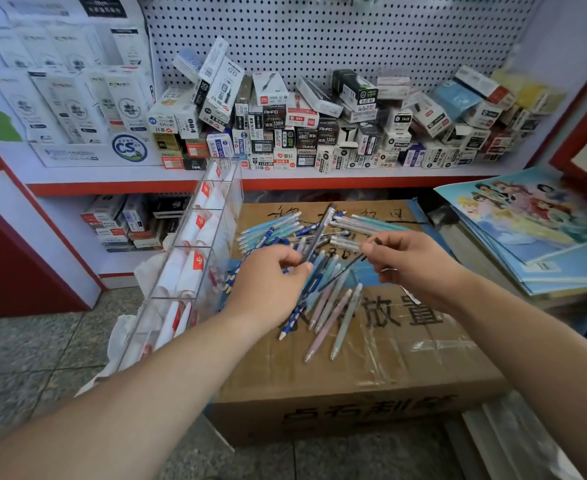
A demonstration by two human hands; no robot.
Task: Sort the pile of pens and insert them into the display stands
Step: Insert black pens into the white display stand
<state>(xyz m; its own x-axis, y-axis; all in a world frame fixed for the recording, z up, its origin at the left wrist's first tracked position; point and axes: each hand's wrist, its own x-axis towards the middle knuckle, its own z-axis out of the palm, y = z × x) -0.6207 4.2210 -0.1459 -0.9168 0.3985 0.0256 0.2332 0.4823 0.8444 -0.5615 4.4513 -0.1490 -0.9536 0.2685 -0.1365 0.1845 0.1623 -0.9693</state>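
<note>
1. The fingertips [294, 263] of the left hand [268, 282] are curled together and pinch the lower end of a grey pen [319, 230], which slants up and away to the right above the pile.
2. The right hand [416, 261] has thumb and fingers closed in a pinch on a thin dark pen [345, 268]; its free end points down and left toward the left hand.
3. Both hands hover close together, apart from each other, over the pile of pens [278, 232].
4. The pile is loose and crossed: light blue and dark blue pens at the far side, several pastel pens [333, 317] fanned out nearer the person.
5. All of them lie on top of a taped cardboard box [371, 368] printed with large characters.
6. Just left of the box leans a clear display stand [229, 199], its compartments holding white packets with red marks.
7. Behind, a shelf [129, 176] carries heaped small boxes [306, 133] below a pegboard [319, 36].
8. To the right lies a stack of picture books [534, 216].
</note>
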